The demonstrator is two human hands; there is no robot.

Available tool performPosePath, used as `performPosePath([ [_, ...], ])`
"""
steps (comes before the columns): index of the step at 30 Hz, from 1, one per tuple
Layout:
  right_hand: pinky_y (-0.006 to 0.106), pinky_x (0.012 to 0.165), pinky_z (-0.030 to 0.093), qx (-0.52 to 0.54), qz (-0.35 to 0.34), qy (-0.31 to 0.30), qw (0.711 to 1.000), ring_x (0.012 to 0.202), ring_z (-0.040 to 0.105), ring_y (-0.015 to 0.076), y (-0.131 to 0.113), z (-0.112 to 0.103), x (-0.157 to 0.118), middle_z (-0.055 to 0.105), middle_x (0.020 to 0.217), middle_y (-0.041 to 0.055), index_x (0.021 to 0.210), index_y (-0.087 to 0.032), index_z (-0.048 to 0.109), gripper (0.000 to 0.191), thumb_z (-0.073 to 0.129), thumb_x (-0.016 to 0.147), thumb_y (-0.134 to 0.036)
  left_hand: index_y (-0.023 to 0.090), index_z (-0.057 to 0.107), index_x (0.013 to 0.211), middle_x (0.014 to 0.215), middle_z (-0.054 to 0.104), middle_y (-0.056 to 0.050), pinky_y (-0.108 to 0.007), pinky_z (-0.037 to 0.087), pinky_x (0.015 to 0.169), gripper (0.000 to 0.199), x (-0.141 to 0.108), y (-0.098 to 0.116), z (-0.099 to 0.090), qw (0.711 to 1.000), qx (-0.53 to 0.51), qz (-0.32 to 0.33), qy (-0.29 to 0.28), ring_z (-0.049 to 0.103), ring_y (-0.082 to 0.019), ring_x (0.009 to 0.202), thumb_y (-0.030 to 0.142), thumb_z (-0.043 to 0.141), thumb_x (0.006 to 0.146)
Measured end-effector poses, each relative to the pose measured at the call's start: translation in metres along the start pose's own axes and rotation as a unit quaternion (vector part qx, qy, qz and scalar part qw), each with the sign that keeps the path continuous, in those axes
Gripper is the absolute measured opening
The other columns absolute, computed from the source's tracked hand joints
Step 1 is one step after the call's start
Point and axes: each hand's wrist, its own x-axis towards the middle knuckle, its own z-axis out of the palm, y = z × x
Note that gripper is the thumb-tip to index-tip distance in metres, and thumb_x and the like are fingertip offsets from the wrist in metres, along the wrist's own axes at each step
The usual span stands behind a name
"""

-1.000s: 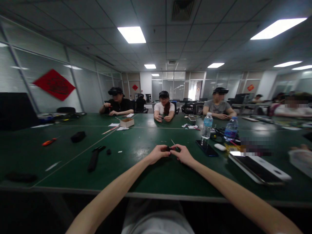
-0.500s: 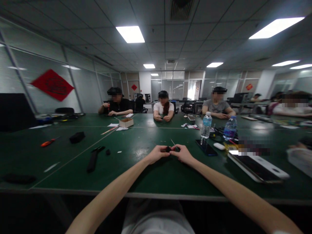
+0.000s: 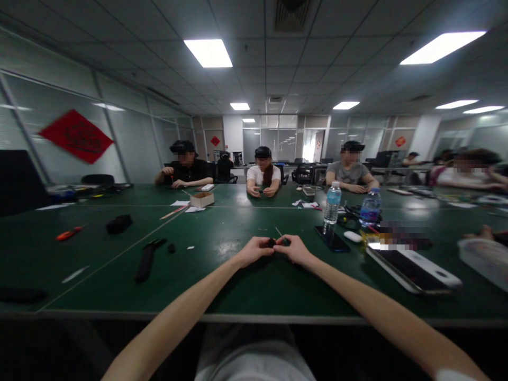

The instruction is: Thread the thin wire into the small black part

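My left hand (image 3: 254, 252) pinches a small black part (image 3: 271, 243) above the middle of the green table. Its exact kind is too small to make out. Close beside it, my right hand (image 3: 297, 250) has its fingers closed around a slim screwdriver (image 3: 285, 241) with a dark green handle. The thin metal shaft points up and to the left, away from the black part. The fingertips of both hands nearly meet, and they hide most of what they hold.
On the green table (image 3: 222, 286), a black T-shaped piece (image 3: 146, 262), a small black bit (image 3: 171, 248) and an orange screwdriver (image 3: 69, 234) lie left. Rightward are a phone (image 3: 332, 239), water bottles (image 3: 332, 203) and a white device (image 3: 413, 267). Several people sit across.
The view has turned slightly right, so the table's things appear shifted left. Both hands keep their hold close together, with little movement.
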Motion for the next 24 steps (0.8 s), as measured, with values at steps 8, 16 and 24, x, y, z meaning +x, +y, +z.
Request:
performPosePath([
  [8, 0.016, 0.027, 0.028, 0.049, 0.02, -0.002, 0.999, 0.032, 0.038, 0.0052, 0.003, 0.004, -0.001, 0.051, 0.051, -0.0048, 0.09, -0.016, 0.061, 0.034, 0.068, 0.068, -0.041, 0.011, 0.064, 0.099, 0.094, 0.066, -0.008, -0.028, 0.043, 0.073, 0.034, -0.001, 0.002, 0.002, 1.0, 0.006, 0.006, -0.011, 0.059, -0.018, 0.082, 0.025, 0.068, 0.069],
  [16, 0.017, 0.027, 0.029, 0.059, 0.025, 0.009, 0.998, 0.032, 0.038, 0.0064, 0.005, 0.008, 0.002, 0.047, 0.046, -0.0059, 0.094, -0.016, 0.06, 0.037, 0.064, 0.071, -0.044, 0.011, 0.06, 0.103, 0.089, 0.065, -0.008, -0.03, 0.046, 0.073, 0.039, 0.003, -0.002, 0.0, 0.998, -0.044, -0.03, 0.021, 0.06, -0.017, 0.079, 0.025, 0.07, 0.068],
  [24, 0.025, 0.052, 0.046, -0.041, -0.09, 0.088, 0.991, 0.055, 0.055, 0.0129, -0.008, 0.001, -0.003, 0.061, 0.069, 0.0011, 0.093, -0.017, 0.06, 0.029, 0.06, 0.074, -0.039, 0.012, 0.051, 0.112, 0.077, 0.062, -0.007, -0.025, 0.047, 0.058, 0.043, 0.009, -0.009, -0.006, 0.986, -0.127, -0.083, 0.07, 0.06, -0.012, 0.062, 0.024, 0.066, 0.073],
])
